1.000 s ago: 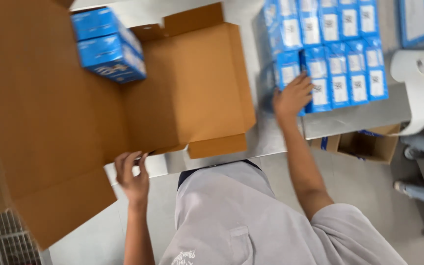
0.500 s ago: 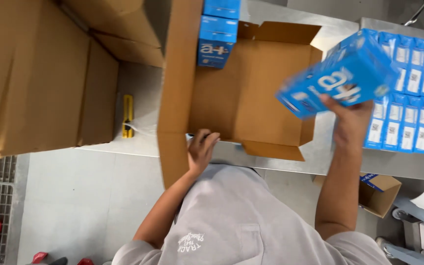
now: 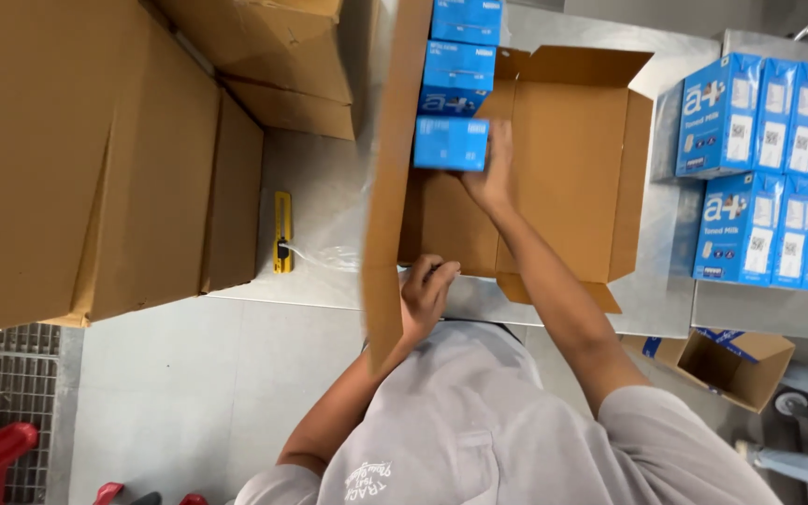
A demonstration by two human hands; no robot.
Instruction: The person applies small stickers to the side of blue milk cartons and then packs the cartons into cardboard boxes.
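Cartons are going into the open brown cardboard box (image 3: 554, 178) on the steel counter (image 3: 329, 215): half a second ago the right hand (image 3: 493, 173) held a blue rectangular milk carton (image 3: 451, 143) up in the air above the stacked supply, and now that carton lies inside the box, set against the left wall as the nearest piece of a row. Judging by that, one more piece of the packing is down. The right fingers are still wrapped loosely round the carton's right end, touching it, not yet let go. The left hand (image 3: 425, 297) grips the box's near left flap at the counter's front edge, fingers curled over the cardboard, steadying it as before. Inside the box two more blue cartons (image 3: 460, 56) lie beyond the new one along the same wall; the rest of the floor is bare cardboard. Toward the counter's right end stands the upright stock of blue milk cartons (image 3: 769, 168). A yellow utility knife (image 3: 282, 231) lies left of the box, beside a large closed brown carton (image 3: 95, 159).
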